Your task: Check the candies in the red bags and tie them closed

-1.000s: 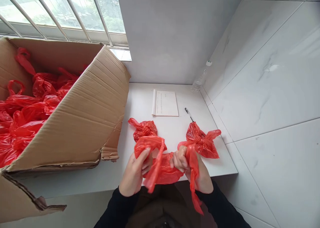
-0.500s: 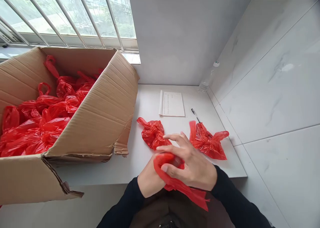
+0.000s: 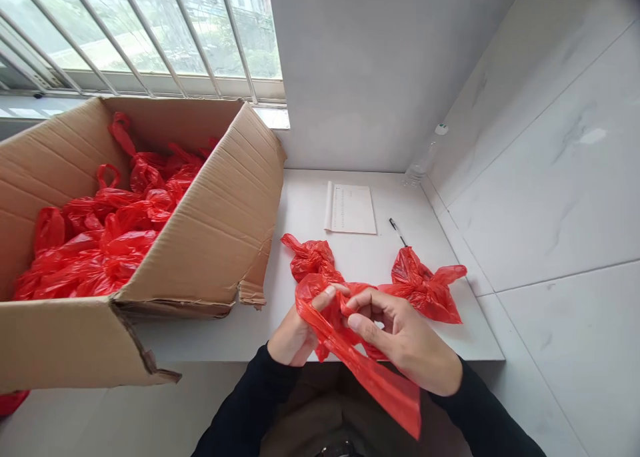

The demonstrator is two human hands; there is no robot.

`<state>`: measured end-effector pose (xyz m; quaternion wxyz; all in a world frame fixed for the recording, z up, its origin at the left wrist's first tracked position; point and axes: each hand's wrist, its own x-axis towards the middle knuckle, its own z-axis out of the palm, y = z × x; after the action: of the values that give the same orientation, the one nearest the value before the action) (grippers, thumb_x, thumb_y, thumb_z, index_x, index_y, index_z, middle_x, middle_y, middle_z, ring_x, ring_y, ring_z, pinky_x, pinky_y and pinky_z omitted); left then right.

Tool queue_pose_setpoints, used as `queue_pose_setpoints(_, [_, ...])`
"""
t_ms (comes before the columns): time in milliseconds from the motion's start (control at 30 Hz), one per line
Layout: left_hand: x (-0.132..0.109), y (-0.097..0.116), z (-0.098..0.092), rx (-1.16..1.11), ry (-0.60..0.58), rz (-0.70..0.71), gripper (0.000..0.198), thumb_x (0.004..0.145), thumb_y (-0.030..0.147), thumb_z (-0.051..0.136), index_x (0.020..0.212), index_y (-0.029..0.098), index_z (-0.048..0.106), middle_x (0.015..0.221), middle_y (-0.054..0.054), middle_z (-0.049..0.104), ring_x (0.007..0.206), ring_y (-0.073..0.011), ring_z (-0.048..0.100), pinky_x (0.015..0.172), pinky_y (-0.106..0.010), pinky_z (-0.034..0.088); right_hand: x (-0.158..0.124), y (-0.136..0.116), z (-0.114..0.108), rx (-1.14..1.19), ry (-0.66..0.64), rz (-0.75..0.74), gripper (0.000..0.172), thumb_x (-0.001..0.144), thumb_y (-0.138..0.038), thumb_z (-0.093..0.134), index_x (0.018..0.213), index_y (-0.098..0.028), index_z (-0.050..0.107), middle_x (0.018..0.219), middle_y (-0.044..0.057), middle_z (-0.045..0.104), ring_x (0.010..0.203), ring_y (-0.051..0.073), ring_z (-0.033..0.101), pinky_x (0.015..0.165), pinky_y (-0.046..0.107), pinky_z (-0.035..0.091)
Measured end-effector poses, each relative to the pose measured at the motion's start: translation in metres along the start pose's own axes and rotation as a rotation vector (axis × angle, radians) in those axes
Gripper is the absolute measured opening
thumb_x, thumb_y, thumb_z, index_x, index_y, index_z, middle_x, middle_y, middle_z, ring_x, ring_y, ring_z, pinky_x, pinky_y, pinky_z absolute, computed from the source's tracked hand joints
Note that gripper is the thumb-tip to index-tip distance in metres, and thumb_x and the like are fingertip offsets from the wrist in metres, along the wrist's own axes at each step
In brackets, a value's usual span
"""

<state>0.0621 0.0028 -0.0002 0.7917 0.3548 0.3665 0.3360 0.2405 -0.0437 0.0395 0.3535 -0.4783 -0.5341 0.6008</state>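
Observation:
Between my two hands is a red plastic bag (image 3: 345,350), held over the front edge of the white table. My left hand (image 3: 297,333) is closed on the bag's left side, thumb on top. My right hand (image 3: 400,340) pinches a twisted part of the bag between thumb and fingers. A long red strip of the bag hangs down to the right below my hands. Just beyond them lie two knotted red bags, one to the left (image 3: 313,260) and one to the right (image 3: 430,287). Their contents are hidden.
A large open cardboard box (image 3: 215,223) holding several knotted red bags (image 3: 100,243) stands on the left, by the barred window. Farther back on the table (image 3: 300,203) lie a notepad (image 3: 353,209) and a pen (image 3: 398,232). A clear bottle (image 3: 420,163) stands in the corner.
My right hand has moved off the back of my left hand and now pinches the bag. The red loop around my left hand has shifted, and the bag is spread between both hands.

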Motion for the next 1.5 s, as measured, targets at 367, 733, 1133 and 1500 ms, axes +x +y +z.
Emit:
queue_pose_setpoints(367, [-0.013,0.006,-0.004,0.276,-0.153,0.139,0.030,0.077,0.025,0.077,0.086,0.020,0.049,0.071,0.005,0.049,0.057,-0.0074,0.041,0.056,-0.022,0.038,0.016,0.019,-0.006,-0.403,0.059,-0.221,0.038,0.101,-0.042,0.049,0.136,-0.027,0.054,0.121,0.005,0.066,0.107,0.022,0.060,0.094,0.036,0.047])
queue_pose_setpoints(733, [0.002,-0.023,-0.017,0.704,0.217,0.703,0.021,0.084,0.008,0.064,0.100,0.022,0.063,0.096,-0.002,0.063,0.088,-0.0151,0.059,0.079,-0.028,0.045,0.037,0.059,-0.003,0.071,-0.175,0.024,0.044,0.097,-0.054,0.052,0.119,-0.016,0.058,0.065,-0.008,0.037,0.057,0.010,0.028,0.054,0.026,0.025])
queue_pose_setpoints(1133, [-0.005,-0.019,-0.019,0.696,0.010,0.613,0.034,0.087,0.017,0.068,0.119,0.030,0.067,0.100,-0.003,0.059,0.091,-0.0153,0.060,0.083,-0.029,0.050,0.034,0.045,-0.002,-0.180,0.221,-0.181,0.013,0.096,-0.029,0.052,0.097,-0.021,0.062,0.105,0.003,0.065,0.091,0.016,0.063,0.077,0.027,0.052])
queue_pose_setpoints(1500, [-0.016,-0.016,-0.016,0.489,0.069,0.466,0.019,0.091,0.032,0.066,0.109,0.029,0.060,0.106,-0.001,0.063,0.094,-0.0145,0.062,0.084,-0.027,0.051,0.029,0.032,-0.005,0.086,0.069,-0.160,0.013,0.089,-0.019,0.063,0.101,-0.022,0.062,0.094,0.000,0.060,0.088,0.014,0.058,0.085,0.030,0.049])
